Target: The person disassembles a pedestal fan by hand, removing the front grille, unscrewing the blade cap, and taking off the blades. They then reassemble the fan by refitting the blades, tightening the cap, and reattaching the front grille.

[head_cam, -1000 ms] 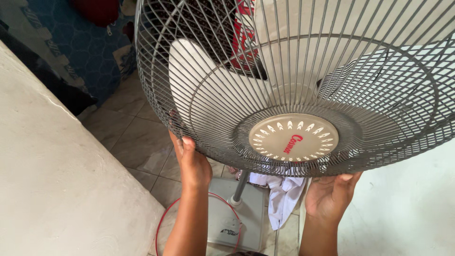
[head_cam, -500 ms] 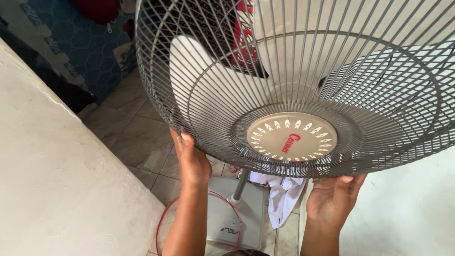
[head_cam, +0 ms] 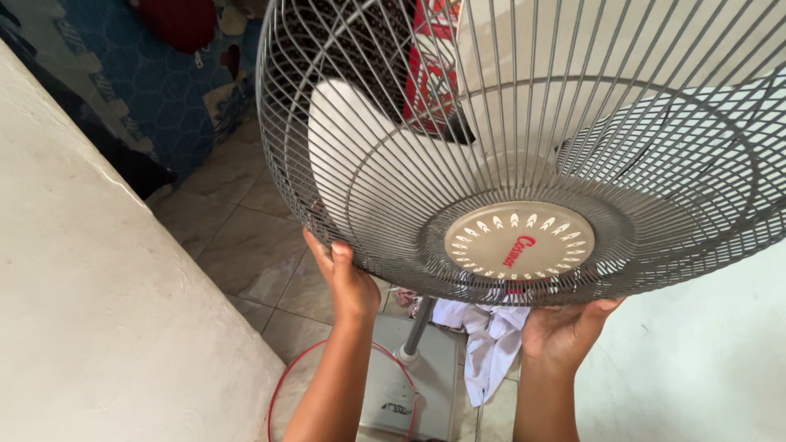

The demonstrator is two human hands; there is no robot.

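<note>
1. Since the earlier frames, the fan guard (head_cam: 524,155) had stayed in place while my right hand (head_cam: 565,331) slid slightly further under its lower rim.
2. My left hand (head_cam: 344,274) pressed the guard's lower left edge, thumb up against the wires, its grip closed on the rim.
3. My right hand cupped the rim just below the beige centre disc (head_cam: 520,241), fingers hidden behind the wires, so I could not tell its grip.
4. White blades (head_cam: 368,172) showed behind the wires.
5. The pole (head_cam: 416,327) stood on a grey base (head_cam: 409,385), beside a white cloth (head_cam: 491,344) on the tiled floor (head_cam: 246,237).
6. A pale wall (head_cam: 98,311) rose at left.
</note>
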